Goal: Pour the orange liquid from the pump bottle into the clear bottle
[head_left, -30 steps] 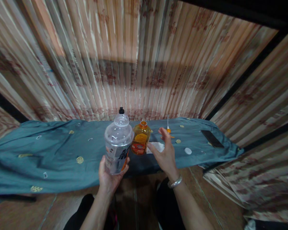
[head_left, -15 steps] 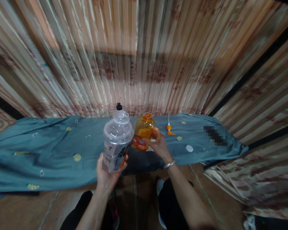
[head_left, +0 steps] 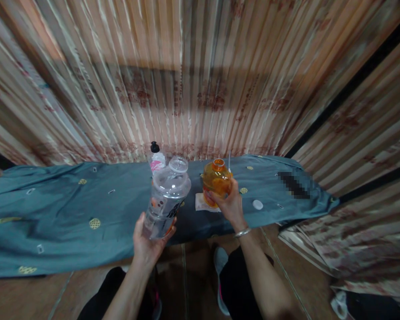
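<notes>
My left hand (head_left: pixel 153 240) is closed round the lower part of a large clear plastic bottle (head_left: pixel 168 191), which has no cap on and tilts to the right. Dark print and a bit of orange show on its side. To the right, my right hand (head_left: pixel 229 202) grips an amber see-through bottle (head_left: pixel 216 180) with a red label and an uncapped round mouth. Under or just behind that bottle lies a pale folded cloth or paper (head_left: pixel 202 203). The orange pump head seen earlier is now mostly behind my right hand; its thin tube (head_left: pixel 230 161) sticks up.
A small bottle with a black cap and pink label (head_left: pixel 157 162) stands behind the clear bottle. A white round lid (head_left: pixel 258 205) lies on the blue-green cloth-covered table (head_left: pixel 63 209). A blurred dark patch (head_left: pixel 294 185) is at the right, and curtains (head_left: pixel 193 89) hang behind.
My right hand has carried the amber bottle to the right, away from the clear bottle. In my left hand the clear bottle now leans right. The view has shifted slightly.
</notes>
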`<state>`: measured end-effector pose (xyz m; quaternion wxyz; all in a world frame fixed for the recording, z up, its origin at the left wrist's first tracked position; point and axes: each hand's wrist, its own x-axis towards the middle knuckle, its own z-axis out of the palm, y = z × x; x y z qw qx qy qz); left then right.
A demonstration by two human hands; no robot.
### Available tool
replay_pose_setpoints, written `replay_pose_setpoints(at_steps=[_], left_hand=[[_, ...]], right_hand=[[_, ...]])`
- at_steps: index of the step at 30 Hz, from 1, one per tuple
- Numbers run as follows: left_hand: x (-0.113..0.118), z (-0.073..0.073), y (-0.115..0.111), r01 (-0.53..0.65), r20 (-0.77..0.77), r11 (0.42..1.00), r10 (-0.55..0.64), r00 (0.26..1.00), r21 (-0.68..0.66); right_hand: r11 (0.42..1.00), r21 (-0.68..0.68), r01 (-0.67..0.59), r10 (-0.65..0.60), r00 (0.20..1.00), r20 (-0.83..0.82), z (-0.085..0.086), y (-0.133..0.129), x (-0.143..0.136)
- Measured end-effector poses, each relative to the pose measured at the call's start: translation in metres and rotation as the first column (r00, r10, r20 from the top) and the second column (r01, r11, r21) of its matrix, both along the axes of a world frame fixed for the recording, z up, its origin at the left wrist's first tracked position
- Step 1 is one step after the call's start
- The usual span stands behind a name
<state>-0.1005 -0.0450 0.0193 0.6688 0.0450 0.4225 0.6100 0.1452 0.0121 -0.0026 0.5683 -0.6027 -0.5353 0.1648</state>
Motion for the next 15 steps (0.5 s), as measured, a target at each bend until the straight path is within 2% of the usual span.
replay_pose_setpoints(at_steps=[7,15], left_hand=[[0.002,-0.003,0.004,0.001,-0.019,1.000,-0.001,1.000,0.007],[0.000,-0.006,0.006,-0.004,-0.038,1.000,0.005,0.999,0.002]], right_hand=[[0.998,0.033,-0.061,0.055,0.985,0.164,-0.004,0.000,-0.007],[0.994,-0.006,-0.108,0.108,0.990,0.088,0.003,0.002,-0.013]])
